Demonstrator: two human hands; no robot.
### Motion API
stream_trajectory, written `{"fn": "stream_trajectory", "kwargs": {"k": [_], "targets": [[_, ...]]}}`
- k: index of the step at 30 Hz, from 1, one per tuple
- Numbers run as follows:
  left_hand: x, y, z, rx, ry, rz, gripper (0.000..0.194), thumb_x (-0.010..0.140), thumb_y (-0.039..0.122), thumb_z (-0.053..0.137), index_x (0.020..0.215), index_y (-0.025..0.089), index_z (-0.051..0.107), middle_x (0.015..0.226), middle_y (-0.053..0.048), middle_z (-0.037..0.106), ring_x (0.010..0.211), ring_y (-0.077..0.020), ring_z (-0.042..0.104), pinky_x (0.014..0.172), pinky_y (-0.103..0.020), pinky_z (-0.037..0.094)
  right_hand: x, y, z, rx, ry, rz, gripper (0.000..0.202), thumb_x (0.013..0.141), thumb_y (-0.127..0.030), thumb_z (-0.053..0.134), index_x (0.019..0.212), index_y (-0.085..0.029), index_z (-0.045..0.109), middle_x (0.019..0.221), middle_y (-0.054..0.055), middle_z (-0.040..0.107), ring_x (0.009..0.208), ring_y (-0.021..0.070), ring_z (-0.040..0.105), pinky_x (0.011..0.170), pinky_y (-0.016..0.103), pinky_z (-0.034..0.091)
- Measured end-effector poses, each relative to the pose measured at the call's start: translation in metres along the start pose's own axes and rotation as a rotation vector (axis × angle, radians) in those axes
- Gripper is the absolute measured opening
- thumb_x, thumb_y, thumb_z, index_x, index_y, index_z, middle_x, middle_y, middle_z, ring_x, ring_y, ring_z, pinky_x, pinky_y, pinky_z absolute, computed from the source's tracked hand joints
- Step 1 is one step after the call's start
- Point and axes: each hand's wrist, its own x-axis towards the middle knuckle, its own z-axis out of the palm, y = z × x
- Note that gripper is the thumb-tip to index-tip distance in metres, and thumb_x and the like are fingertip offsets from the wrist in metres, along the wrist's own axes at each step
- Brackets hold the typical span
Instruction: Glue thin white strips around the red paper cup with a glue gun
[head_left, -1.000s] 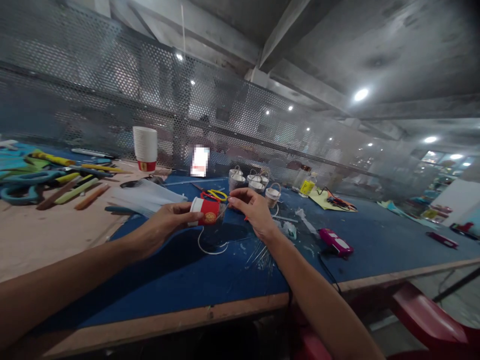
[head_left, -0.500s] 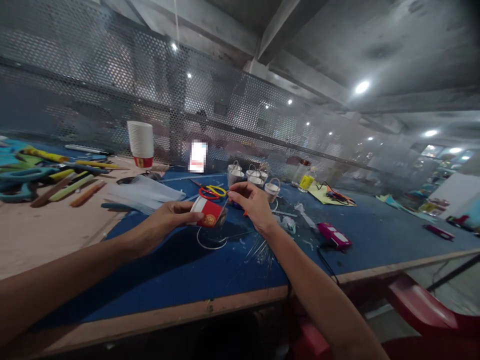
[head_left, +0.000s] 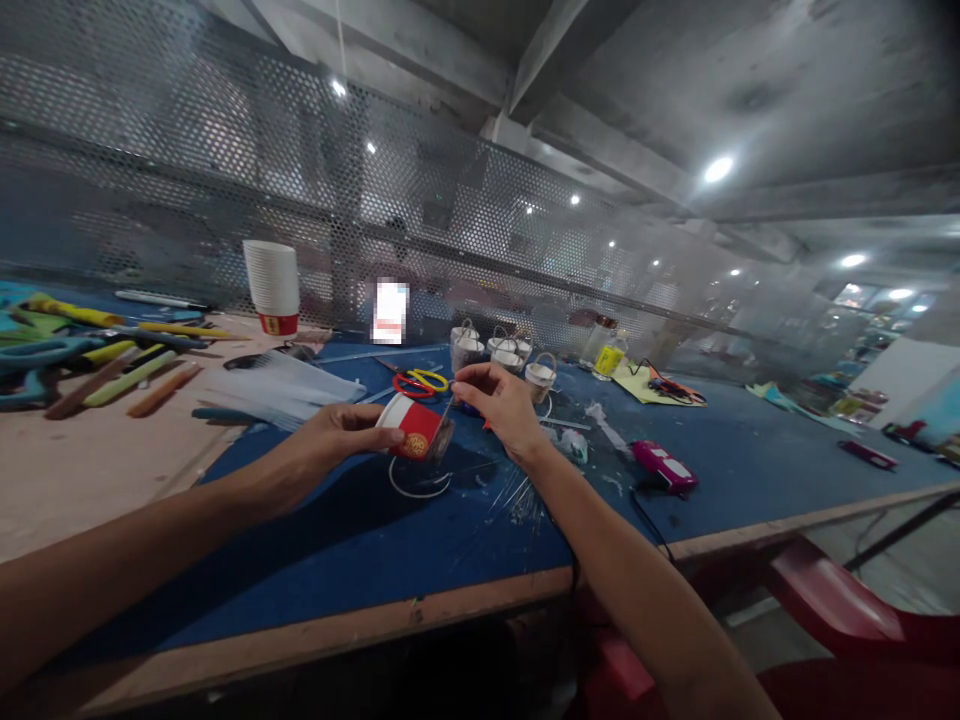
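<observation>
My left hand [head_left: 339, 441] is closed on a red-and-white paper cup [head_left: 417, 428]. The cup lies tilted in the air above the blue table, its white rim toward my left palm. Close to the cup's other end, the thumb and forefinger of my right hand [head_left: 496, 408] are pinched together. A thin, dark strand seems to run from that pinch down to the cup's end, but it is too small to name. Just behind the cup lie scissors [head_left: 418, 383] with red and yellow handles. A white loop of cord [head_left: 417, 495] rests on the table below.
Several small cup baskets with looped handles [head_left: 540, 378] stand behind my right hand. A stack of paper cups [head_left: 271, 285] is at the back left, near white strips [head_left: 277, 390] and markers. To the right are a purple device [head_left: 663, 468], thin wires [head_left: 521, 497] and a yellow-labelled bottle [head_left: 608, 358].
The whole view has shifted slightly, so things sit a little farther left. Both hands keep nearly the same pose, and the cup is turned slightly.
</observation>
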Motion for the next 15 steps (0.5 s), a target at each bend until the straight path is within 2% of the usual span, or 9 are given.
{"fn": "stream_trajectory", "kwargs": {"k": [8,15], "targets": [[0.0009,-0.0007,-0.0016,0.015,-0.015,0.032,0.021,0.082,0.033,0.085,0.101,0.029,0.090,0.101,-0.006,0.087,0.106,-0.0315,0.077,0.104,-0.040,0.055,0.0016,0.0053,-0.0029,-0.020,-0.008,0.013,0.023,0.080,-0.038,0.082,0.095,-0.023,0.072,0.087,0.001,0.074,0.086,0.0184,0.072,0.092,0.039,0.059],[0.0057,-0.0082,-0.0093,-0.002,-0.083,0.052,0.020,0.082,0.033,0.086,0.101,0.029,0.090,0.100,-0.004,0.087,0.103,-0.0278,0.077,0.099,-0.035,0.055,0.0022,0.0086,-0.0035,-0.008,-0.030,0.035,0.027,0.077,-0.038,0.085,0.095,-0.022,0.073,0.091,0.002,0.076,0.090,0.0189,0.072,0.091,0.038,0.059]]}}
